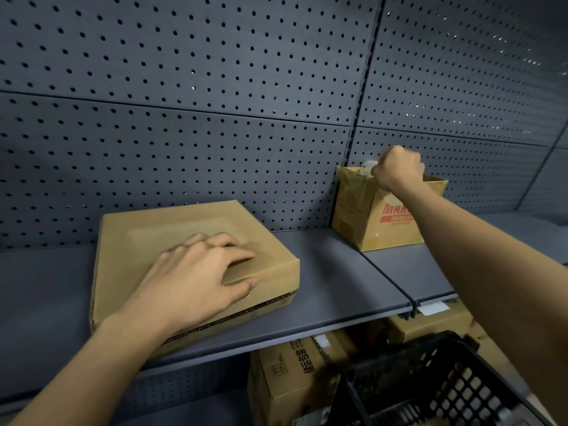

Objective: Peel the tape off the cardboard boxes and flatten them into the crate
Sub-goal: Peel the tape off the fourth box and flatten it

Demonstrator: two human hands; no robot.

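Brown shallow box (147, 235) at the front edge of the shelf (338, 287) bore the left hand (196, 272), fingers spread, while the right hand (398, 172) clenched a pale wad (368, 166) over the taller box (362, 216).

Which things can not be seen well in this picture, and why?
Head view: inside of the open box, hidden by its walls and the right hand.
Pale lump in that hand: blurred, mostly covered by fingers.
Black crate: blurred, cut off by the bottom edge.
Lower boxes: partly behind the shelf and crate.
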